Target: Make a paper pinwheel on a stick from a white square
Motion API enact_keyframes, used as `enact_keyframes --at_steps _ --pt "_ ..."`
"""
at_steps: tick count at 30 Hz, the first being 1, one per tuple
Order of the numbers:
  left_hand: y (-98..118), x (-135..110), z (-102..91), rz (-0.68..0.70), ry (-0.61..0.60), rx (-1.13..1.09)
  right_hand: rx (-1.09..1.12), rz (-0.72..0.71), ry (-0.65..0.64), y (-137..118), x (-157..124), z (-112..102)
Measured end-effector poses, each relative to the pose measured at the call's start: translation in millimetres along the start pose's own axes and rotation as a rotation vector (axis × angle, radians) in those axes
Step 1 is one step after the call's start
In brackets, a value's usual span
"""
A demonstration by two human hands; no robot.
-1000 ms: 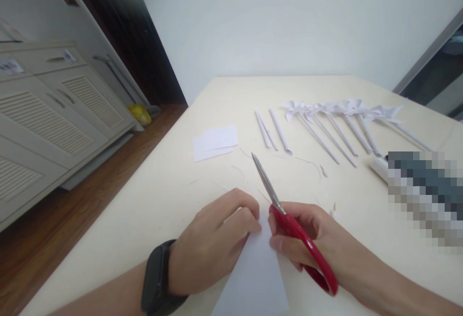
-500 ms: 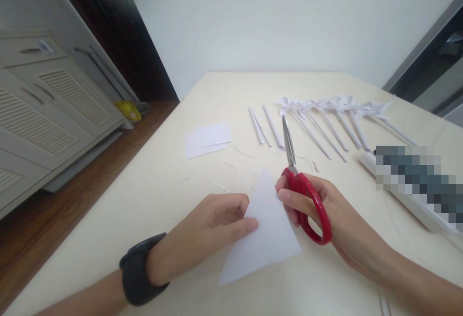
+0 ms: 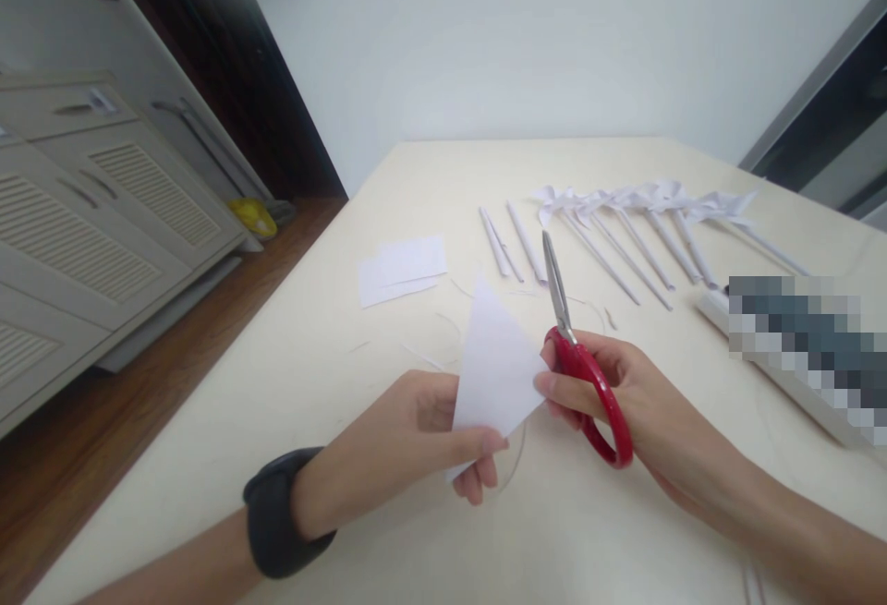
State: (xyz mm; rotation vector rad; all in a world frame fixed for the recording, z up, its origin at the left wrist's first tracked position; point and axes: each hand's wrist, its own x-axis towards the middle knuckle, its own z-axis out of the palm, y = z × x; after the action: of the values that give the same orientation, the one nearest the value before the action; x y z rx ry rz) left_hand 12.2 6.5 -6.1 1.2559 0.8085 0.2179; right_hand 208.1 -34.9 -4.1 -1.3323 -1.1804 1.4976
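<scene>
A white paper triangle (image 3: 493,360), seemingly folded, is held above the table between both hands. My left hand (image 3: 443,439), with a dark band on its wrist, pinches the lower left corner, thumb on top and fingers underneath. Red-handled scissors (image 3: 589,379) rest in my right hand (image 3: 610,383), their blades closed and pointing away from me. That hand's thumb and fingertips also grip the triangle's right corner. Thin paper strips (image 3: 422,357) lie on the table beyond the hands, and another curls below the triangle.
Flat white paper sheets (image 3: 408,263) lie at the left. Rolled paper sticks (image 3: 525,240) are in the middle, with several paper pinwheels (image 3: 658,203) to their right. A long white box (image 3: 783,365), its top blurred, sits on the right of the cream table (image 3: 291,383).
The paper triangle has been lifted and turned, its tip swinging left. My left hand has shifted its grip to the lower left corner, and my right fingers now pinch the right corner.
</scene>
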Motion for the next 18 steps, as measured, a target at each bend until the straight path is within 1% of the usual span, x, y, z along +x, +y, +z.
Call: enact_keyframes --at_steps 2,6,11,13,16,18 --pt "0 0 -1.2 -0.011 -0.02 0.029 -0.017 -0.008 0.004 -1 1 -3" --pt "-1 -1 -2.2 0.069 -0.073 0.135 -0.051 -0.024 0.028 -2 3 -10" --pt "-2 -3 2.0 0.119 -0.068 0.394 -0.079 -0.06 0.09 -4 3 -13" --pt "-2 -4 4.7 0.127 -0.095 0.484 -0.091 -0.071 0.099 -5 3 -14" --pt "0 -6 7.0 0.138 -0.169 0.538 -0.096 -0.068 0.1 -5 3 -15" --pt "1 -6 7.1 0.148 -0.186 0.542 -0.089 -0.064 0.101 -5 3 -15"
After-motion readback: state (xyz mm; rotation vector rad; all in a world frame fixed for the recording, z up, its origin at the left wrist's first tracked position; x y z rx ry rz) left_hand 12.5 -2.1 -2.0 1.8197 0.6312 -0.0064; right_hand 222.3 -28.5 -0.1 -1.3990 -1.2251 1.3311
